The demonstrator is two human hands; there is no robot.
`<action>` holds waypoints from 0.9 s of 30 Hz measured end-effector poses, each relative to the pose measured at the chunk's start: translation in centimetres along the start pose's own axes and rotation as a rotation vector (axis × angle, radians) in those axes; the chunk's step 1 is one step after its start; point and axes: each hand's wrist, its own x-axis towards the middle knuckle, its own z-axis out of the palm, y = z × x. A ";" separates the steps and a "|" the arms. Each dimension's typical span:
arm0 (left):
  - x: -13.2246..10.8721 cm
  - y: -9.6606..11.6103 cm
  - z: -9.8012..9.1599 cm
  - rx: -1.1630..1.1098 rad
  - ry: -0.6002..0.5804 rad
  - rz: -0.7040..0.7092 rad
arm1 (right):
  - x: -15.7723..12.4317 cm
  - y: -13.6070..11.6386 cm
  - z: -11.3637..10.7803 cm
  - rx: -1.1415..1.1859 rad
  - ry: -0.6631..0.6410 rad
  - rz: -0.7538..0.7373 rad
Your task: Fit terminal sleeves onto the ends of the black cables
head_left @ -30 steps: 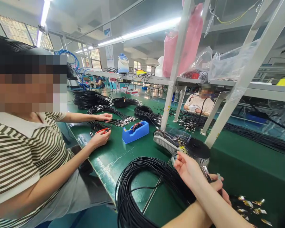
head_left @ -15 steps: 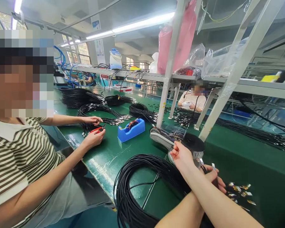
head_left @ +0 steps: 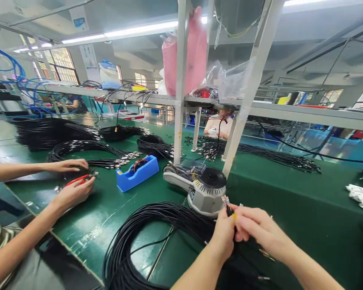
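My left hand (head_left: pixel 224 232) and my right hand (head_left: pixel 258 228) meet over the green table (head_left: pixel 290 201), just in front of a grey tape dispenser (head_left: pixel 199 187). Both pinch the end of a black cable (head_left: pixel 228 207), whose metal tips stick up between the fingers. A yellowish bit shows at my right fingertips. From the hands the cable runs down into a big coil of black cable (head_left: pixel 148 241) at the table's near edge.
A blue tape holder (head_left: pixel 136 173) stands left of the dispenser. At the left a co-worker's hands (head_left: pixel 72 189) hold red cutters (head_left: pixel 78 179) by cable bundles (head_left: pixel 90 155). White shelf posts (head_left: pixel 178 100) rise behind. Another person (head_left: pixel 218 123) sits across. White cloth (head_left: pixel 359 195) lies far right.
The view has swung right, so the co-worker's body has left the picture. My two hands have come together in front of the dispenser, now pinching the cable end jointly.
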 end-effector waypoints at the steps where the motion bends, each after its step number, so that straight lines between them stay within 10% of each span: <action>1: -0.2 0.0 0.2 0.032 -0.029 0.012 | -0.6 1.0 -1.7 -0.035 0.031 0.033; 5: -0.6 -0.3 0.4 0.206 -0.113 0.061 | -2.1 5.1 -4.6 -0.138 0.128 0.119; 12: -0.5 -1.0 0.5 0.367 -0.126 0.101 | -2.0 8.4 -3.4 -0.011 0.117 0.101; 27: -0.6 -1.3 0.7 0.422 -0.081 0.103 | -1.6 9.0 -3.3 -0.103 0.130 -0.070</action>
